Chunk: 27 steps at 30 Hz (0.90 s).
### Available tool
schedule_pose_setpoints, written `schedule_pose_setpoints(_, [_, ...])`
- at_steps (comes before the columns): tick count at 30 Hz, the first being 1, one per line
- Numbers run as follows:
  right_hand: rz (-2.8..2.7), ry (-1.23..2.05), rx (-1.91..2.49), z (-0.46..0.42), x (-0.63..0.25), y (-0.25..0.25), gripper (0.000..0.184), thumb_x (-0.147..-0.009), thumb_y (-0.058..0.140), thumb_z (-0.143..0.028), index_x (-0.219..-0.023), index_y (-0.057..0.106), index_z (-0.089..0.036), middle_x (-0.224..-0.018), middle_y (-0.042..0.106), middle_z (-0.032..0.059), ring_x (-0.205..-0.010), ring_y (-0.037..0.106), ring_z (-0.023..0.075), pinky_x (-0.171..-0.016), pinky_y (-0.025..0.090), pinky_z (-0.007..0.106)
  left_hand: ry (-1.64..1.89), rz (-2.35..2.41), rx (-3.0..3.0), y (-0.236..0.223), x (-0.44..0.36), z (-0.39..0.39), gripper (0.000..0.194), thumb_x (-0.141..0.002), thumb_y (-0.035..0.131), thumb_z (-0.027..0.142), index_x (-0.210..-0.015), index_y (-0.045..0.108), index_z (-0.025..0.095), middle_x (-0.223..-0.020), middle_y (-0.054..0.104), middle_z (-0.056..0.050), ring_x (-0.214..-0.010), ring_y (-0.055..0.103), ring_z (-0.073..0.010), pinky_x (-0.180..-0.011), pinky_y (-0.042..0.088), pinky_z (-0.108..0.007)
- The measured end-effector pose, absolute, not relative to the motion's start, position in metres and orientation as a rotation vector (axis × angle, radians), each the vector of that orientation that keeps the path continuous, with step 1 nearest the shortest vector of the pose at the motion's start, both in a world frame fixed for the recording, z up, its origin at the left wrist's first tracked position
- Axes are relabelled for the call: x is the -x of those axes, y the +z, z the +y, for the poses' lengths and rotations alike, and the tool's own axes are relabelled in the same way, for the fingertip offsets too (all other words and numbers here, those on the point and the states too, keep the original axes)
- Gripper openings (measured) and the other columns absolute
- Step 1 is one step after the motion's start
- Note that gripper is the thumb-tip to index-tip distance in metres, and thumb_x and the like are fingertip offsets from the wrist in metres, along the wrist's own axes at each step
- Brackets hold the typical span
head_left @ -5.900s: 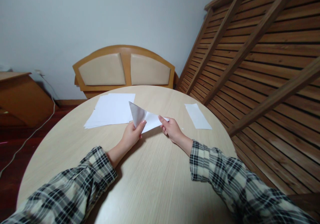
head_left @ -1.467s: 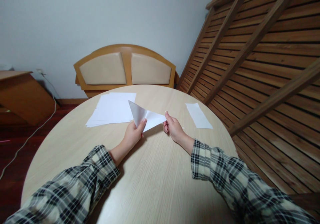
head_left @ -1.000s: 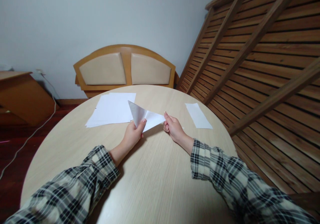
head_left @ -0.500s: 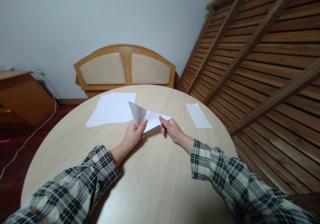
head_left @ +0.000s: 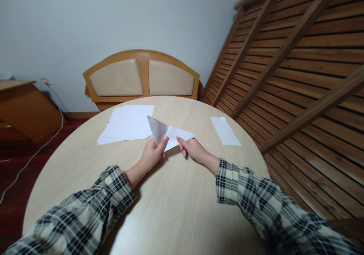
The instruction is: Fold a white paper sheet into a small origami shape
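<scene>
Between my hands, above the middle of the table, is a folded sheet of white paper [head_left: 159, 129] with a crease down its centre and pointed corners at both ends. My left hand [head_left: 153, 150] is closed on its lower left part, thumb on top near the crease. My right hand [head_left: 191, 148] pinches the lower right edge, its thumb on the upper face and its other fingers curled underneath. The fingers below the paper are partly hidden.
A stack of white paper sheets [head_left: 129, 122] lies at the back left of the round wooden table [head_left: 176, 209]. A narrow white paper strip [head_left: 225, 131] lies at the right. Behind stands a padded headboard [head_left: 145, 75]; a slatted wooden frame [head_left: 284, 77] leans at the right.
My right hand has slid left along the paper's edge, closer to the crease and my left hand. My left hand keeps its grip, and the paper has barely moved.
</scene>
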State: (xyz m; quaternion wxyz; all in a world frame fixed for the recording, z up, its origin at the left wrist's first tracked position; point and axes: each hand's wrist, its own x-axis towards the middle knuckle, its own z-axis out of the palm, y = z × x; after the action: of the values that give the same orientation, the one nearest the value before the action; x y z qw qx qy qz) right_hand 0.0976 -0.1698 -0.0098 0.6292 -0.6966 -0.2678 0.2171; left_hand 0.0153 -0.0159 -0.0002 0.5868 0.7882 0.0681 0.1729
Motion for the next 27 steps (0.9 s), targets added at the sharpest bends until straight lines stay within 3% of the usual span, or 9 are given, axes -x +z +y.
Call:
schedule_pose_setpoints(6, [-0.713,0.555,1.61,-0.17,-0.096,-0.01,0.045,-0.085,0.054,-0.054,-0.059,0.054,-0.018,-0.044,0.049,-0.0038,-0.039,0.044,0.0067,-0.039,0.037,0.019,0.399,0.144,-1.847,0.001,-0.015,-0.016,0.035,-0.081,0.052,0.047,-0.062,0.051,0.017,-0.043,0.046,0.003,-0.037,0.043,-0.0102,-0.035,0.031,-0.021])
schedule_pose_setpoints(13, [-0.716,0.525,1.646,-0.17,-0.091,-0.006,0.044,-0.087,0.052,-0.05,-0.056,0.049,-0.019,-0.041,0.045,-0.0052,-0.037,0.042,0.0067,-0.038,0.035,0.019,0.382,0.161,-1.849,0.001,-0.015,-0.017,0.035,-0.082,0.052,0.047,-0.063,0.051,0.017,-0.042,0.046,0.002,-0.036,0.043,-0.0104,-0.035,0.031,-0.02])
schedule_pose_setpoints(19, [-0.796,0.577,1.632,-0.17,-0.085,-0.004,0.038,-0.085,0.057,-0.047,-0.062,0.056,-0.016,-0.05,0.052,-0.0027,-0.044,0.049,0.0078,-0.046,0.043,0.021,0.356,0.092,-1.842,0.001,-0.014,-0.018,0.036,-0.082,0.053,0.048,-0.067,0.054,0.016,-0.047,0.048,0.002,-0.038,0.043,-0.0098,-0.035,0.033,-0.02])
schedule_pose_setpoints(27, [-0.805,0.606,1.651,-0.17,-0.084,-0.005,0.041,-0.085,0.057,-0.05,-0.062,0.055,-0.016,-0.048,0.051,-0.0035,-0.043,0.047,0.0083,-0.045,0.043,0.022,0.325,0.039,-1.841,0.002,-0.015,-0.017,0.037,-0.084,0.052,0.048,-0.067,0.054,0.015,-0.047,0.047,0.003,-0.037,0.041,-0.0089,-0.034,0.033,-0.02])
